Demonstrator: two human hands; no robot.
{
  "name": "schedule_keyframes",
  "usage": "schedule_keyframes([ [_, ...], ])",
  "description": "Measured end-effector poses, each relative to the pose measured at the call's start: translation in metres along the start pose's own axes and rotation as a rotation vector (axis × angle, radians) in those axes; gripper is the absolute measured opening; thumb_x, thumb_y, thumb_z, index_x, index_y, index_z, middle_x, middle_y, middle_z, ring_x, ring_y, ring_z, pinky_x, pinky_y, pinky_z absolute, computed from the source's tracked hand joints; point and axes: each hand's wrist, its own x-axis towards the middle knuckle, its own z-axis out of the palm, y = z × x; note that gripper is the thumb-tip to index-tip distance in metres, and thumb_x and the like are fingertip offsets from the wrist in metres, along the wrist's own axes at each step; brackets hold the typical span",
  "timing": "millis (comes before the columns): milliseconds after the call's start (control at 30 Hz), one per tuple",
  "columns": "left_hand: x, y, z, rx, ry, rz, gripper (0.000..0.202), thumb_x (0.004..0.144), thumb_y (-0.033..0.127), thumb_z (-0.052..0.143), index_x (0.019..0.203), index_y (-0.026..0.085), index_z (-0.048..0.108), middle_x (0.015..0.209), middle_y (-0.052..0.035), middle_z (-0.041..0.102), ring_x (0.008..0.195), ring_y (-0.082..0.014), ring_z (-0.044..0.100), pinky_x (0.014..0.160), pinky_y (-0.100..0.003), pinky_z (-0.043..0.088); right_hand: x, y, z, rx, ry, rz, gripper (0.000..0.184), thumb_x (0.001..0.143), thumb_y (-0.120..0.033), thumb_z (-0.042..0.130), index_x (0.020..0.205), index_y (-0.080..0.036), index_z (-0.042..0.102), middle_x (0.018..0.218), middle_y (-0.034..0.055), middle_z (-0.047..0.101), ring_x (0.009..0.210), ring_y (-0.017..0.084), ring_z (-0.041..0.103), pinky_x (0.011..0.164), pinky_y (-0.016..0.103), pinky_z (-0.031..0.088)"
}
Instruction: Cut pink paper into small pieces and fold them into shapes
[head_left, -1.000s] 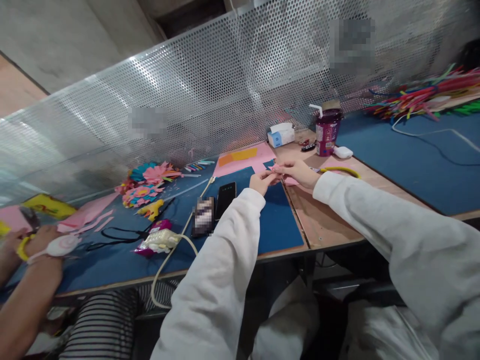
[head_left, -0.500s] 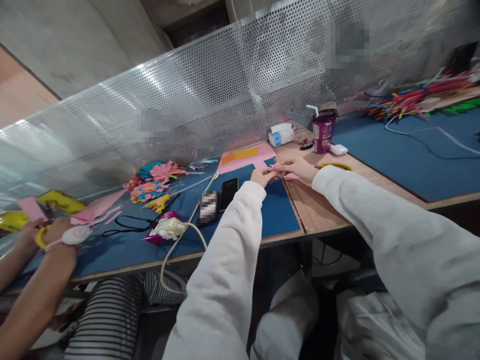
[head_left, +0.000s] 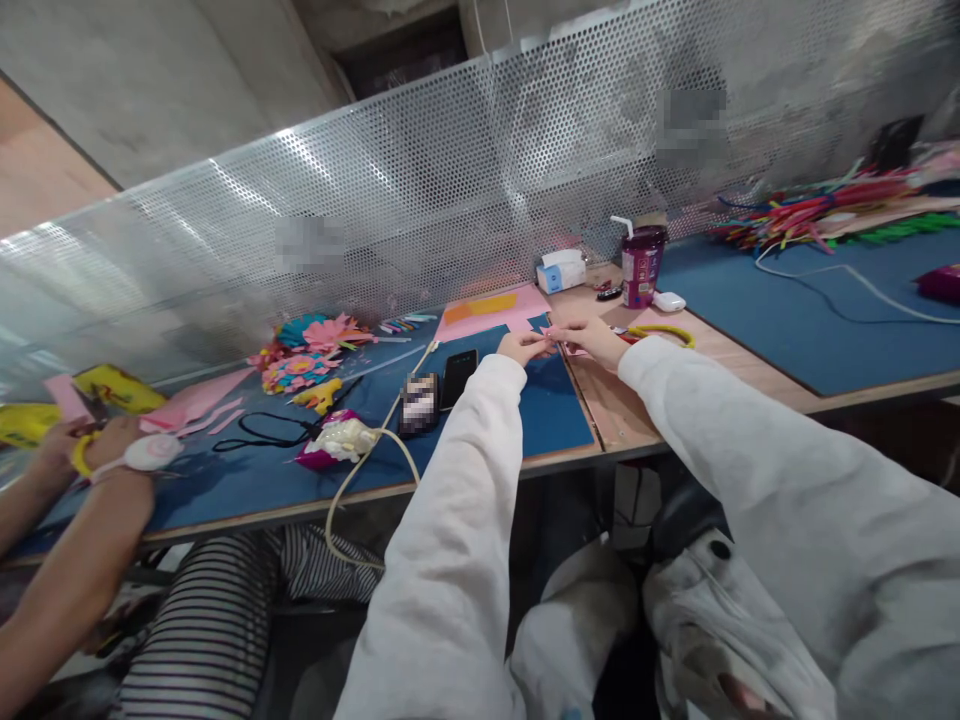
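Note:
My left hand (head_left: 523,346) and my right hand (head_left: 594,338) meet over the blue mat (head_left: 551,415), both pinched on one small pink paper piece (head_left: 553,334) held between their fingertips. More pink paper (head_left: 504,317) with an orange sheet (head_left: 480,307) on it lies just beyond them. White sleeves cover both my arms.
Two phones (head_left: 457,377) lie left of my hands, with paper flowers (head_left: 307,352), a yellow glue gun (head_left: 321,395) and a cream cable (head_left: 367,460). A purple cup (head_left: 640,266), tissue box (head_left: 561,271) and yellow hoop (head_left: 664,331) sit right. A neighbour's arm (head_left: 82,520) works at left.
My hands stay pinched on the pink paper piece. The view has pulled back and tilted, so the table sits slightly farther away.

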Motion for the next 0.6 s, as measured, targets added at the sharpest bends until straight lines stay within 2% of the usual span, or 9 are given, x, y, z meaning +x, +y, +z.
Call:
schedule_keyframes([
  [167, 0.0, -0.001, -0.004, 0.022, -0.016, -0.026, 0.023, 0.054, 0.031, 0.076, 0.067, 0.014, 0.07, 0.062, -0.0052, 0.069, 0.056, -0.0141, 0.062, 0.066, -0.031, 0.052, 0.0, -0.003, -0.003, -0.05, -0.097, -0.005, 0.037, 0.056, -0.045, 0.074, 0.074, -0.014, 0.068, 0.055, -0.0027, 0.055, 0.047, 0.006, 0.04, 0.045, 0.021, 0.032],
  [300, 0.0, 0.001, -0.004, 0.004, -0.013, -0.077, 0.019, 0.052, 0.026, 0.077, 0.065, 0.014, 0.069, 0.059, -0.0044, 0.067, 0.056, -0.0144, 0.062, 0.07, -0.033, 0.052, -0.003, -0.005, -0.001, -0.1, -0.087, -0.004, 0.041, 0.055, -0.047, 0.074, 0.079, -0.014, 0.066, 0.051, -0.0053, 0.05, 0.046, 0.006, 0.039, 0.044, 0.021, 0.029],
  [400, -0.001, 0.003, -0.002, 0.006, -0.025, -0.101, 0.018, 0.054, 0.024, 0.076, 0.066, 0.013, 0.069, 0.058, -0.0045, 0.067, 0.056, -0.0146, 0.062, 0.073, -0.035, 0.051, -0.004, -0.007, 0.0, -0.141, -0.057, 0.004, 0.041, 0.055, -0.049, 0.073, 0.074, -0.013, 0.064, 0.047, -0.007, 0.044, 0.043, 0.005, 0.034, 0.043, 0.021, 0.025],
  [500, -0.005, 0.006, -0.001, 0.02, -0.038, -0.078, 0.018, 0.056, 0.027, 0.075, 0.067, 0.014, 0.07, 0.06, -0.0047, 0.068, 0.058, -0.0149, 0.062, 0.073, -0.035, 0.051, -0.004, -0.006, 0.0, -0.154, -0.032, -0.013, 0.041, 0.055, -0.05, 0.072, 0.068, -0.013, 0.061, 0.047, -0.0073, 0.042, 0.042, 0.004, 0.029, 0.042, 0.021, 0.022],
  [600, -0.01, 0.007, 0.0, 0.023, -0.045, -0.024, 0.022, 0.056, 0.032, 0.074, 0.069, 0.015, 0.07, 0.062, -0.0044, 0.068, 0.06, -0.015, 0.063, 0.071, -0.034, 0.051, -0.003, -0.005, -0.002, -0.142, -0.036, -0.029, 0.04, 0.054, -0.05, 0.072, 0.065, -0.014, 0.06, 0.048, -0.0064, 0.044, 0.044, 0.005, 0.032, 0.043, 0.021, 0.023],
])
